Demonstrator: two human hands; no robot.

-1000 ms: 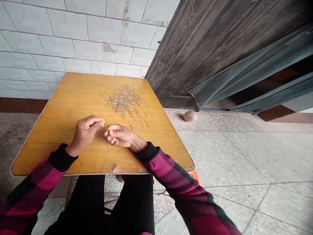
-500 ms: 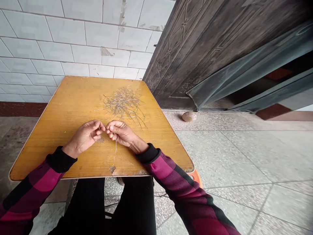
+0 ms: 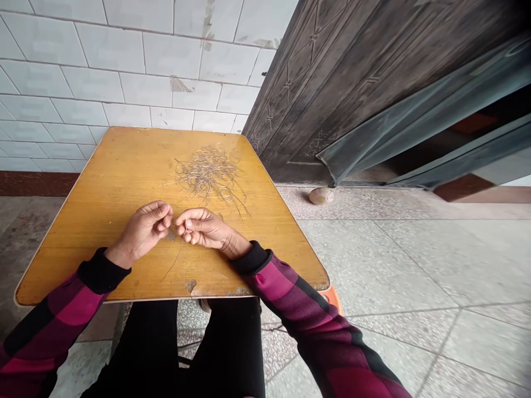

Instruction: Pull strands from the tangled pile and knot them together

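My left hand (image 3: 143,229) and my right hand (image 3: 201,229) are curled close together above a yellow wood-veneer table (image 3: 124,166). A thin silver wire (image 3: 185,225) is pinched in my right fingertips, and my left fingertips seem to grip it too. A loose strand (image 3: 171,266) trails toward the lower left across the tabletop. Beyond my hands lies a tangled pile of thin metal wires (image 3: 207,174), apart from both hands. Plaid magenta-and-black sleeves (image 3: 274,282) cover my forearms.
A dark embossed metal door (image 3: 332,94) stands to the right, with a grey flap (image 3: 415,127) along it. White tiles (image 3: 124,55) line the back wall. A round stone (image 3: 321,196) sits on the terrazzo floor (image 3: 394,265). An orange object (image 3: 332,298) shows under the table's right corner.
My hands have drawn slightly apart. The strand that hung straight down from my right hand toward the table's front edge now slants toward the lower left.
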